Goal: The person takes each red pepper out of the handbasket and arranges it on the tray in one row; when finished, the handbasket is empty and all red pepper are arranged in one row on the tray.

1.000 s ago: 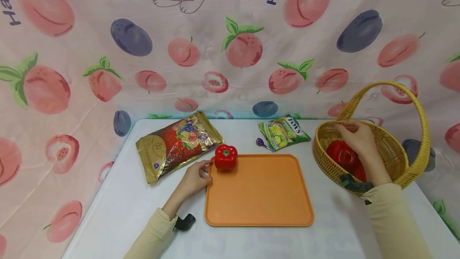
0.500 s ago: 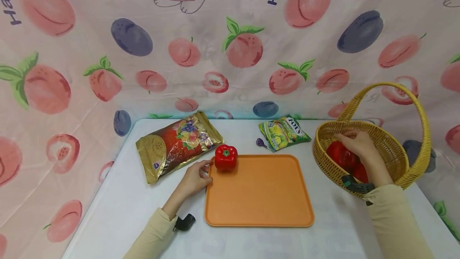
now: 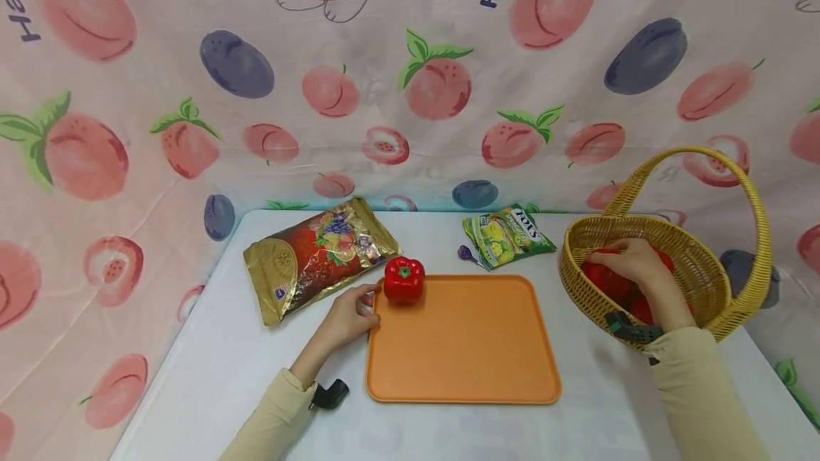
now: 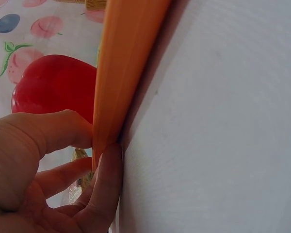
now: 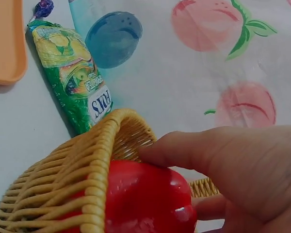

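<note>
We see a person at a white table (image 3: 602,411), the right hand (image 3: 634,265) down inside a yellow wicker basket (image 3: 698,269), its thumb and fingers curved around a glossy red pepper (image 5: 145,199) close behind the woven rim. The pepper lies directly under that hand, which is by far the nearer of the two; from the left hand (image 3: 344,317) it sits well off to the right, with the whole orange tray (image 3: 461,347) between. We can make out no clear long axis on its rounded body, partly covered by the hand. More red shows beside it in the basket, too hidden for us to count. The left hand pinches the tray's left edge, thumb and fingers on either side, just beside a second pepper (image 3: 403,281) resting in the tray's far left corner. The tray lies flat, its longer side running left to right, most of its surface bare. Behind it we find a gold-and-red bag (image 3: 320,262) at left and, right of centre, a green FOX'S packet (image 3: 509,237) beside a purple lollipop (image 3: 465,253). A fruit-printed cloth (image 3: 384,27) hangs across the back of the scene.
</note>
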`<move>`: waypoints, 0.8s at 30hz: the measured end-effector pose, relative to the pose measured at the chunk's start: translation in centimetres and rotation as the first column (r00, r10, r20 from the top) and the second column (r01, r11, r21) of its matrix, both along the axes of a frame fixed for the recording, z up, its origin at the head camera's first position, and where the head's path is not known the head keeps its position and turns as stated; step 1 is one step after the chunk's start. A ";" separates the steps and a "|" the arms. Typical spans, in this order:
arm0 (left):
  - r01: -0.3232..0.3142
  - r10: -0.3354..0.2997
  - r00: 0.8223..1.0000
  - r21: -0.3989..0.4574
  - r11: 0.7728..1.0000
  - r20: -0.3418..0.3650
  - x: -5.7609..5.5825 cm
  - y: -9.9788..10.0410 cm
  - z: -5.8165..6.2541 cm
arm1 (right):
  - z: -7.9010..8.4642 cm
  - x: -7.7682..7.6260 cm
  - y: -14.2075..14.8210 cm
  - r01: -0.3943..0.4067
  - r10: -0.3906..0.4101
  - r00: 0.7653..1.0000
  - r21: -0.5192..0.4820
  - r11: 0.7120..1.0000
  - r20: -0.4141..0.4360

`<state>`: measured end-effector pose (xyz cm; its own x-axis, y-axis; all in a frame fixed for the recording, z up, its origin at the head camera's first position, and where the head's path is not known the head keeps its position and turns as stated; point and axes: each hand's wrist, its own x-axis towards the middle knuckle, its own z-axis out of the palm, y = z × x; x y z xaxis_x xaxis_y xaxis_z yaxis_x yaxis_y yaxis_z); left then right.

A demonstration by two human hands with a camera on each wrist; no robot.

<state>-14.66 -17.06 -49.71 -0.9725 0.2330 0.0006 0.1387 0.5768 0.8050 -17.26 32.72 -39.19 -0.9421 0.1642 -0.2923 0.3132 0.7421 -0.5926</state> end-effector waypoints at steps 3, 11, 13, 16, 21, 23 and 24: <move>-0.004 0.004 1.000 -0.001 1.000 0.002 0.0 0.0 0.1 | 0.0 0.0 0.1 0.051 -0.052 0.998 -0.041 0.998 -0.030; -0.003 0.003 1.000 -0.006 1.000 -0.008 0.0 0.0 -0.1 | 0.0 -0.1 -0.2 0.127 -0.169 0.968 -0.218 0.968 -0.185; -0.005 0.005 1.000 -0.004 1.000 -0.011 0.0 0.0 -0.1 | 0.1 -0.1 -0.4 0.142 -0.203 0.953 -0.260 0.955 -0.224; -0.007 0.007 1.000 -0.005 1.000 -0.013 0.0 -0.1 -0.1 | 0.2 -0.2 -0.6 0.164 -0.248 0.936 -0.316 0.935 -0.249; -0.006 0.006 1.000 -0.007 1.000 -0.013 0.0 -0.1 -0.1 | 0.2 -0.2 -0.7 0.171 -0.275 0.935 -0.392 0.904 -0.226; -0.007 0.007 1.000 -0.005 1.000 -0.012 0.0 0.0 0.0 | 0.1 -0.2 -0.7 0.164 -0.261 0.943 -0.393 0.905 -0.207; -0.008 0.008 1.000 -0.003 1.000 -0.010 0.1 0.0 0.1 | 0.0 -0.2 -0.7 0.159 -0.251 0.948 -0.393 0.906 -0.197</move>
